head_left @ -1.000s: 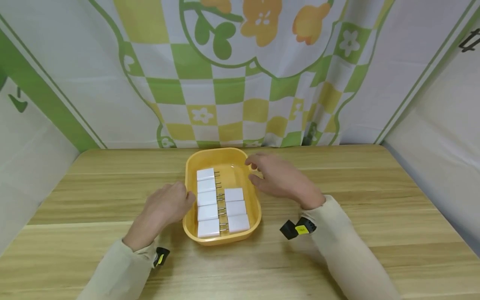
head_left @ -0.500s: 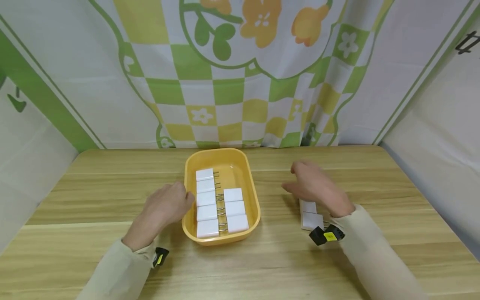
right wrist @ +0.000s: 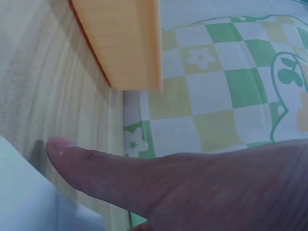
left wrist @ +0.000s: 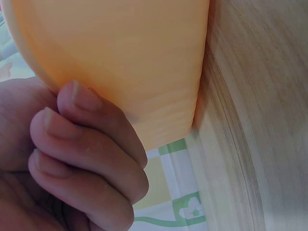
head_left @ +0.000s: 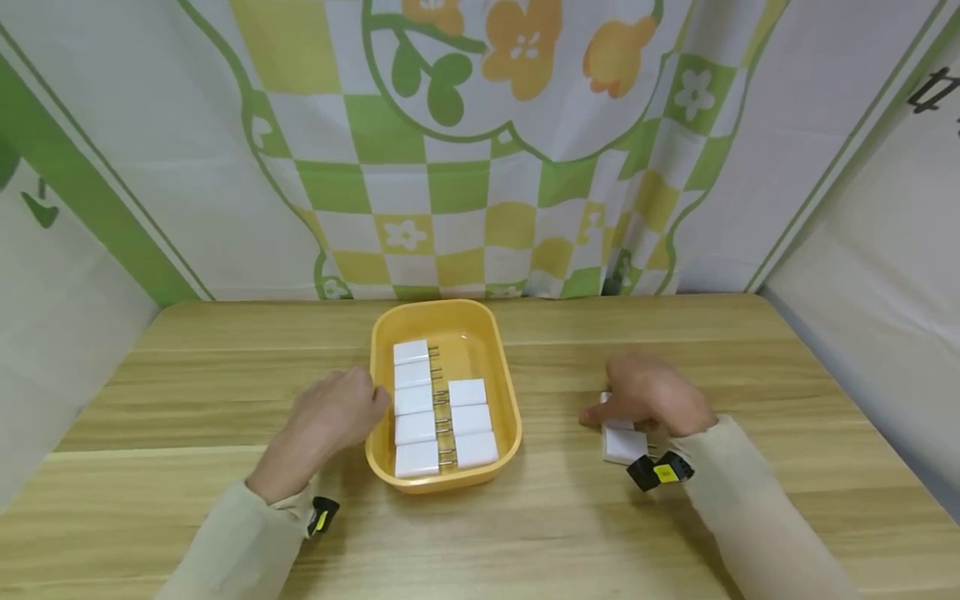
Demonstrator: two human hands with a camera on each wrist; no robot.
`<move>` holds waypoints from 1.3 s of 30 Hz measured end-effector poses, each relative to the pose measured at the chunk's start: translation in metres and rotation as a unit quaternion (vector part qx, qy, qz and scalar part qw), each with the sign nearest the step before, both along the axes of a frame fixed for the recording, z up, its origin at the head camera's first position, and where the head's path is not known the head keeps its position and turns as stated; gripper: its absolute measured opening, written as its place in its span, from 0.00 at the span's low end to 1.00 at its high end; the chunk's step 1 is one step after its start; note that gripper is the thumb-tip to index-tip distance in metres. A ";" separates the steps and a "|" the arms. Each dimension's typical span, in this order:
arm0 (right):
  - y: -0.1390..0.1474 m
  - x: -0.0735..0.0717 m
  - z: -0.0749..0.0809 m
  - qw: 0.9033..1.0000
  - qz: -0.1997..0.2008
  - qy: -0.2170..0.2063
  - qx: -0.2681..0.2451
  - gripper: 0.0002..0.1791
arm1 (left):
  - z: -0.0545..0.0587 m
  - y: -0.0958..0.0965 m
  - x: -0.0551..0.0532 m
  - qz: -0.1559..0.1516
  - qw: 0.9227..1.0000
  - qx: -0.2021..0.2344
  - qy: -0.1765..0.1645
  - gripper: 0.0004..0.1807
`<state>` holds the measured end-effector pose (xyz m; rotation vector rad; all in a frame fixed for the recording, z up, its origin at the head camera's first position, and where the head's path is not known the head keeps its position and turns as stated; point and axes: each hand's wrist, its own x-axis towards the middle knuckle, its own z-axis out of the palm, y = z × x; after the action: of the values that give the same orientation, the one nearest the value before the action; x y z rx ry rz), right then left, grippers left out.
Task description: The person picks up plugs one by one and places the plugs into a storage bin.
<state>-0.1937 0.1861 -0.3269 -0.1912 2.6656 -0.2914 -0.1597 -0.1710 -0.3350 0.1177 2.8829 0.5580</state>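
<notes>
My left hand (head_left: 327,417) holds the near-left rim of a yellow plastic basin (head_left: 513,392). Its thumb lies over the rim, and the other fingers curl outside against the wall (left wrist: 144,62). White square plugs with metal prongs lie inside in two columns, the left column (head_left: 415,427) longer than the right (head_left: 470,418). To the basin's right, my right hand (head_left: 652,392) is low over more white plugs on the table; one nearer plug (head_left: 624,446) shows, another is mostly covered. In the right wrist view, the straight thumb (right wrist: 101,173) is beside a white plug (right wrist: 24,192), with a gap between them.
The wooden table (head_left: 195,358) ends at a checked green, yellow and white curtain (head_left: 457,192) behind the basin. Pale cloth walls (head_left: 885,275) stand at both sides. A wrist camera (head_left: 660,472) hangs close by the plugs on the right.
My right hand has moved away from the basin's right rim to the plugs on the right, then lowered over them. The left hand and basin have stayed in place.
</notes>
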 end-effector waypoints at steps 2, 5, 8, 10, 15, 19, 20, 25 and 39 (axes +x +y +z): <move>0.000 0.001 -0.002 1.000 -0.004 -0.007 -0.010 0.22 | -0.001 0.001 0.000 0.000 1.000 0.001 -0.001 0.22; -0.001 0.001 -0.003 1.000 -0.010 -0.013 -0.019 0.20 | -0.001 0.001 0.000 -0.001 1.000 0.002 -0.002 0.22; -0.002 0.001 -0.003 1.000 -0.004 -0.013 -0.023 0.17 | -0.001 0.001 0.000 -0.003 1.000 0.005 -0.003 0.22; -0.003 0.000 -0.003 1.000 0.010 -0.005 -0.020 0.17 | -0.001 0.001 0.000 -0.002 1.000 0.004 -0.002 0.22; -0.003 -0.004 -0.005 0.998 0.050 0.018 -0.019 0.21 | 0.000 0.000 -0.001 -0.002 1.000 0.002 -0.001 0.22; -0.004 -0.004 -0.005 0.997 0.072 0.030 -0.021 0.25 | -0.001 0.000 -0.001 -0.004 1.000 0.002 -0.002 0.22; -0.004 -0.004 -0.004 0.997 0.074 0.031 -0.022 0.26 | -0.001 0.000 -0.001 -0.004 1.000 0.002 -0.001 0.22; -0.004 -0.002 -0.003 0.996 0.083 0.035 -0.029 0.23 | 0.000 -0.001 -0.002 -0.006 1.000 0.000 -0.002 0.22; -0.005 -0.003 -0.005 0.995 0.094 0.023 -0.024 0.21 | 0.000 -0.001 0.000 -0.010 1.000 -0.012 -0.006 0.22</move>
<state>-0.1968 0.1814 -0.3314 -0.4657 2.6631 -0.2937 -0.1598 -0.1719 -0.3354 0.1398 2.8714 0.5191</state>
